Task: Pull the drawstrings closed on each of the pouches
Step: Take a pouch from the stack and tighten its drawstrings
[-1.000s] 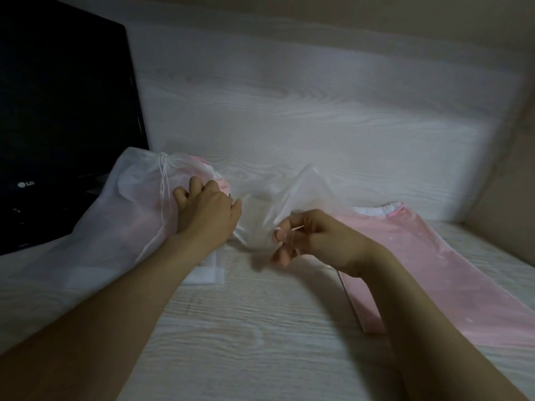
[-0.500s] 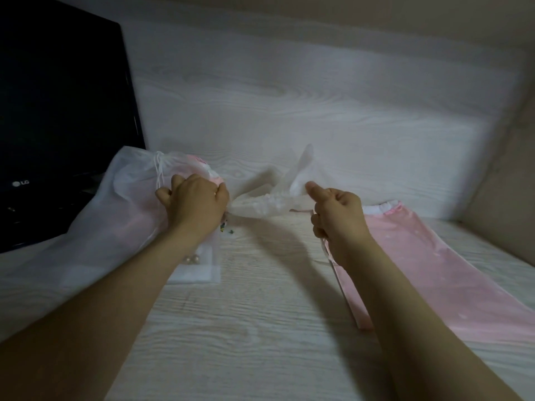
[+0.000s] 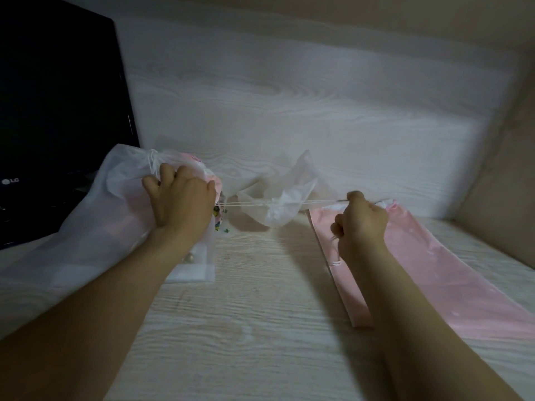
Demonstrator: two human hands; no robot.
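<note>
Pinching both cord ends: left hand point(image 3: 181, 202) fisted at centre-left, right hand point(image 3: 360, 224) fisted at centre-right. Small white pouch point(image 3: 279, 201) hanging mid-frame between them on taut drawstring point(image 3: 307, 202), axis horizontal. Neck gathered, near shut. Pink pouch point(image 3: 451, 273) flat lower right, likely next, nearer right hand.

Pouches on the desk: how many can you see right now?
3. A large white pouch lies left under the left hand, a small white pouch is strung between both hands, and a pink pouch lies right. More may be hidden.

Pale wood-grain table point(image 3: 260, 328): white pouch point(image 3: 72, 241) left, pink pouch point(image 3: 448, 270) right, monitor point(image 3: 58, 125) rear-left.
</note>
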